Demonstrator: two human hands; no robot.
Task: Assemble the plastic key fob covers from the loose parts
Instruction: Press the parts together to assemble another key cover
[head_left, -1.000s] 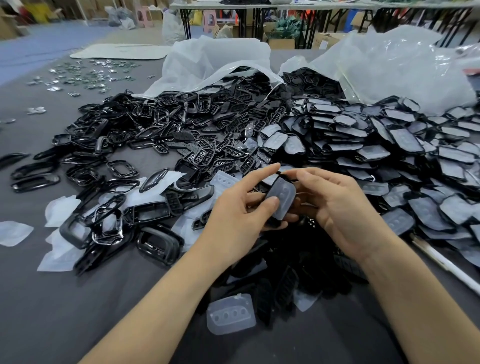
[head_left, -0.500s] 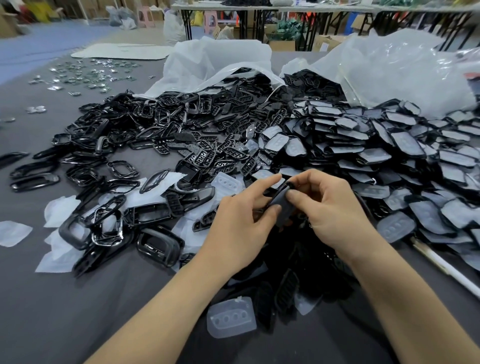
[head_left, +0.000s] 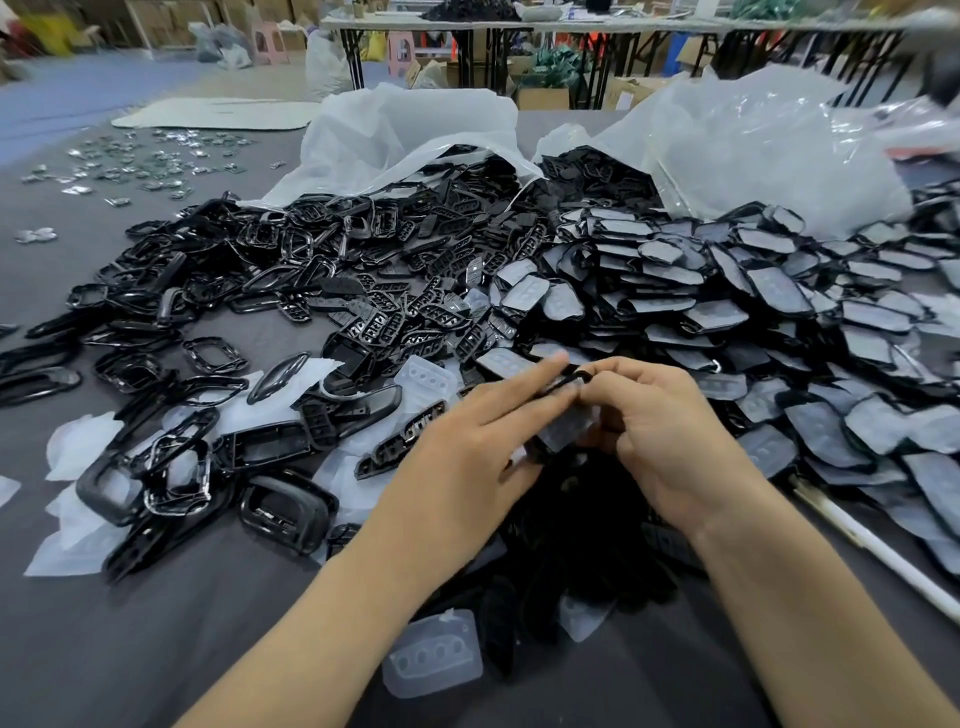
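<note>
Both hands meet over the table's middle on one black key fob cover (head_left: 563, 428) with a clear membrane face. My right hand (head_left: 660, 441) grips it, fingers curled over its top edge. My left hand (head_left: 467, 441) lies against its left side with straight fingers reaching over its top; the thumb is hidden. Black frames (head_left: 283, 506) lie loose at the left. Black button grids (head_left: 405, 317) are heaped in the centre. Covers with clear membranes (head_left: 779, 296) pile up at the right. A dark heap of finished covers (head_left: 571, 551) sits under my wrists.
Two clear plastic bags (head_left: 753, 145) spill parts at the back. A loose clear membrane (head_left: 434, 662) lies near the front edge. Small metal pieces (head_left: 156, 161) are scattered far left. A white rod (head_left: 878, 551) lies at the right. Grey cloth covers the table (head_left: 130, 649).
The cover has tipped from facing me to lying edge-on between the hands. My left fingers straightened over its top. My right fingers curled tighter on its upper end.
</note>
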